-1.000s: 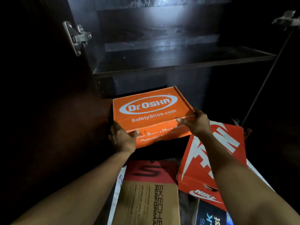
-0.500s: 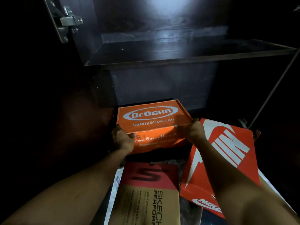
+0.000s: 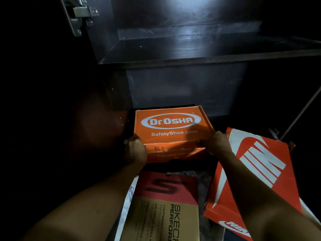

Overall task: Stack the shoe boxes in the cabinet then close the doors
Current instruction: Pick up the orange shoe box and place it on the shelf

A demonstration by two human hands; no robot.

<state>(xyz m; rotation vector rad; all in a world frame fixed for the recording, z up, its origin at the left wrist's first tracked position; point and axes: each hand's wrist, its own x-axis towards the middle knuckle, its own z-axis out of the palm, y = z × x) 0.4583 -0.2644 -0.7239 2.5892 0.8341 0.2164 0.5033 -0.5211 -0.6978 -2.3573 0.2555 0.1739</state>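
Seating item one, orange Dr.Osha box [image 3: 171, 129], gripped by my left hand [image 3: 135, 150] and right hand [image 3: 218, 143], into cabinet [image 3: 191, 54] bottom; next: release, fetch Skechers box [image 3: 166, 206].

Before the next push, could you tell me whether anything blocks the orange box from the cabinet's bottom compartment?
Nothing visible does: behind the Dr.Osha box, held by the left hand and right hand, the space under the shelf looks dark but empty.

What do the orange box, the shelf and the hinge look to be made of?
Orange box: printed cardboard, matte, with a folded lid edge showing.
Shelf: likely dark laminated board; faint grain and a soft sheen.
Hinge: bare silvery metal, brightly reflective.
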